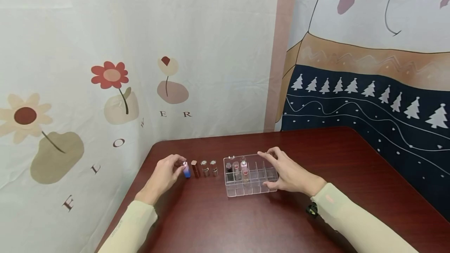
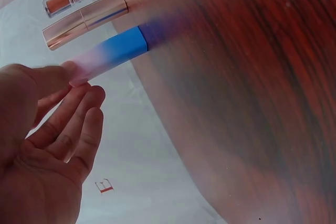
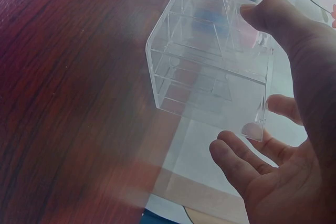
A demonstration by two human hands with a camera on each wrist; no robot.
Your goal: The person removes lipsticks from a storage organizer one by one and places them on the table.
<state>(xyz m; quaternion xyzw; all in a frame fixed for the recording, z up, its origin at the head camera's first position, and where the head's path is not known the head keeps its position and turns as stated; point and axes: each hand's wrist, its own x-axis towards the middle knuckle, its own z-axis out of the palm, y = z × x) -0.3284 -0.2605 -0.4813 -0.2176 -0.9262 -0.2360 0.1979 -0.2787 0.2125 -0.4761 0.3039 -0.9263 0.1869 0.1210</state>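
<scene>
My left hand (image 1: 165,173) pinches the upper, pink end of a pink-to-blue lipstick tube (image 2: 118,51) between thumb and fingers. The tube stands upright, its blue end down by the table. Beside it on the right are a brown-gold lipstick tube (image 1: 195,169) and two clear-cased lipsticks (image 1: 205,168), in a row. A clear plastic organizer (image 1: 230,191) with divided compartments lies further right. My right hand (image 1: 290,173) holds its right end, thumb at the front and fingers at the back. Several lipsticks (image 1: 237,171) stand in the organizer's left compartments.
Everything rests on a dark red wood-grain table (image 1: 225,225). Its back edge meets a white curtain (image 1: 211,50) printed with flowers. A navy cloth with white trees (image 1: 369,89) hangs at the right. A dark band (image 1: 312,209) is at the right wrist.
</scene>
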